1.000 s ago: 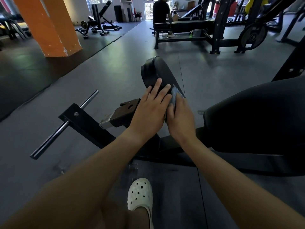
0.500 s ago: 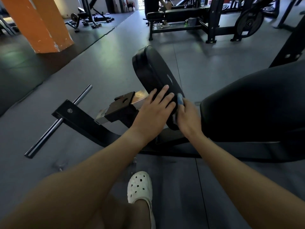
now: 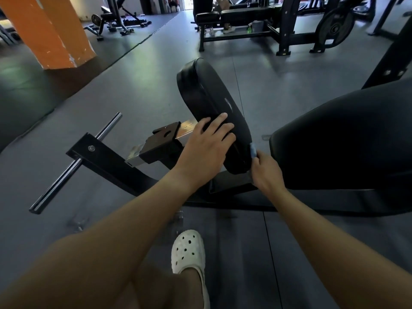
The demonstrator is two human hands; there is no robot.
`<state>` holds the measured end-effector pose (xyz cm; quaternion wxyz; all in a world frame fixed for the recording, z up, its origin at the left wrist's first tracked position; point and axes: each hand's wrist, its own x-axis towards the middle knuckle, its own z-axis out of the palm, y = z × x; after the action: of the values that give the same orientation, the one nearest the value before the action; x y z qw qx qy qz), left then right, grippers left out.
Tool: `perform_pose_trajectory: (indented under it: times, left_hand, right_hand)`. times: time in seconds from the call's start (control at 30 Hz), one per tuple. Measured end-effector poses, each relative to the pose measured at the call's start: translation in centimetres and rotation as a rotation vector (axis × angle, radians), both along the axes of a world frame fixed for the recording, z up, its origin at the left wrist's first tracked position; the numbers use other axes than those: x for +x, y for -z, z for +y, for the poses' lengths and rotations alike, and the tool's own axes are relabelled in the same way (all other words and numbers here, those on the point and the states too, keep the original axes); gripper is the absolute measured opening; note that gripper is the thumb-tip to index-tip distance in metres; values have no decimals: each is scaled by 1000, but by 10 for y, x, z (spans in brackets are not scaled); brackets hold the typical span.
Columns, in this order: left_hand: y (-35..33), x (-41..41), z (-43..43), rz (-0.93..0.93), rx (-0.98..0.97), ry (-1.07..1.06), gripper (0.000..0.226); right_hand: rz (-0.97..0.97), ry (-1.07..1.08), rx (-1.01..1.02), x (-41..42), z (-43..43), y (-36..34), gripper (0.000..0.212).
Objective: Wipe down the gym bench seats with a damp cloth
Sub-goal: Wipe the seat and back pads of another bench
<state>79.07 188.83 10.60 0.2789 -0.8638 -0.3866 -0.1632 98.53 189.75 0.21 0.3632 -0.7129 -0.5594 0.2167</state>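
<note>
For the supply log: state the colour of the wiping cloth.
Light blue; the cloth shows best in the head view, gripped in the right hand.

The tilted seat pad (image 3: 209, 103) rose ahead on its frame. The left hand (image 3: 207, 150) lay flat on the pad's near left side, and the right hand (image 3: 265, 172) pinched the cloth (image 3: 253, 150) against its near right edge. A larger pad (image 3: 345, 134) sat just to the right. The crossbar (image 3: 73, 163) stretched leftward, with a pillar (image 3: 51, 32) well behind it. A clog (image 3: 188, 250) stood nearest, below both hands, and another bench (image 3: 240, 14) and a weight plate (image 3: 335, 27) stood far behind.
</note>
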Motion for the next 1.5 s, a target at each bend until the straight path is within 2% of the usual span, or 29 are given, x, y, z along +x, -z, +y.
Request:
perform_pose_trajectory:
  times: [0.07,0.17,0.27,0.37,0.47,0.6,0.73,0.8,1.0,1.13,1.23,1.5]
  left_hand:
    - [-2,0,0,-3,-1,3,30]
    - [-5,0,2,-20,-10,15,32]
    - [-9,-3,3,-104,-26,26,37]
    - [-17,-11,6,-174,-8,18,33]
    - [-25,-22,10,-228,10,-5,30]
    - [-30,-30,16,-308,-6,-15,36]
    - [-35,-33,23,-432,-47,-10,44]
    - [-38,-33,26,-501,-68,-21,52]
    - [-41,-34,29,-541,-84,-45,70]
    - [-43,-35,30,-573,-125,-27,73]
    - [-45,-38,29,-609,-146,10,66]
    - [-38,-50,50,-525,-139,17,58]
  right_hand:
    - [125,-9,31,-10,2,-21,61]
    - [257,-87,170,-31,9,-62,58]
    - [196,-149,290,-50,17,-93,40]
    - [125,-172,360,-49,19,-90,36]
    - [87,-108,289,-36,13,-64,34]
    - [133,41,68,-30,11,-58,51]
    - [294,-82,75,-44,27,-96,59]
    - [316,-181,107,-51,32,-117,60]
    - [140,-276,352,-61,35,-122,36]
    - [36,-197,415,-58,8,-87,46]
    - [-3,-126,423,-63,1,-85,49]
    - [-484,-272,665,-83,14,-132,52]
